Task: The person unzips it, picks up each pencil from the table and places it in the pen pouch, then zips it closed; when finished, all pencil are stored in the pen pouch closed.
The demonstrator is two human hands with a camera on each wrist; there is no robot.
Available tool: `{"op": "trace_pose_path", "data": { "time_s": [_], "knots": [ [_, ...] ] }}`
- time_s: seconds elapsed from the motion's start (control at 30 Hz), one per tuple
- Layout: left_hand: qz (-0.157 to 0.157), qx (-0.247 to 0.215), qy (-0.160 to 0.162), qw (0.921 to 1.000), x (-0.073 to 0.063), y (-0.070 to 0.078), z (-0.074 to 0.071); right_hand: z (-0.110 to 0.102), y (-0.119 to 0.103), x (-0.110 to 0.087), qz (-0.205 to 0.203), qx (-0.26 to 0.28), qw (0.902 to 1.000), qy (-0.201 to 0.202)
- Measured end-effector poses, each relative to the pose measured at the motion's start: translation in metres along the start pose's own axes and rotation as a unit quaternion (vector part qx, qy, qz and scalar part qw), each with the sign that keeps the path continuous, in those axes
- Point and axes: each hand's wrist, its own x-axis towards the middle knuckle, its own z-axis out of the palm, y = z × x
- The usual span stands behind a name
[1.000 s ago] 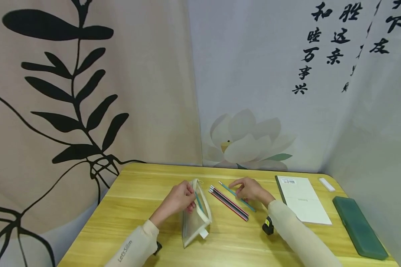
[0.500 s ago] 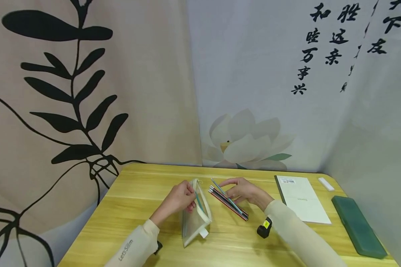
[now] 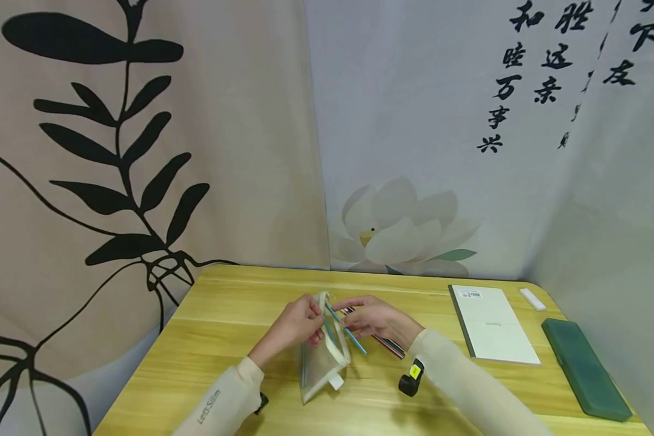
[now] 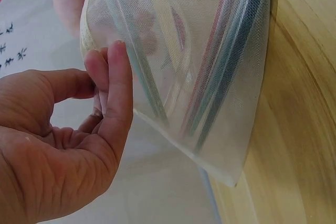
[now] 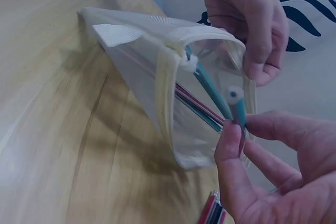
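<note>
Blue pencil [image 3: 356, 341], pinched by right fingers [image 3: 354, 301], slants away leftward, perhaps across the pouch [image 3: 318, 369].

Two hands are here, one left hand [image 3: 300, 321] and one right hand [image 3: 378, 320], over one wooden table [image 3: 207, 339]. There is one mesh zip pouch [image 3: 317, 366]; several pencils [image 4: 231, 59] show inside it, their exact number unclear through the mesh. The right hand holds one blue pencil [image 3: 355, 341]. One pencil bundle [image 3: 390, 347], partly hidden and uncountable, lies right of the pouch. Farther right are one notebook [image 3: 495, 327], one dark green case [image 3: 585, 369] and one small white block [image 3: 533, 300].
</note>
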Motion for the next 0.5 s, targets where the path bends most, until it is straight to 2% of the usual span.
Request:
{"op": "trace_pose_path", "data": {
  "time_s": [0.23, 0.5],
  "knots": [
    [0.004, 0.004, -0.008, 0.9999, 0.003, 0.000, 0.003, 0.012, 0.000, 0.010, 0.006, 0.022, 0.9996, 0.015],
    [0.002, 0.012, -0.015, 0.9998, 0.004, -0.001, 0.003, 0.019, -0.004, 0.011, 0.010, 0.012, 0.9997, 0.019]
  ]
}}
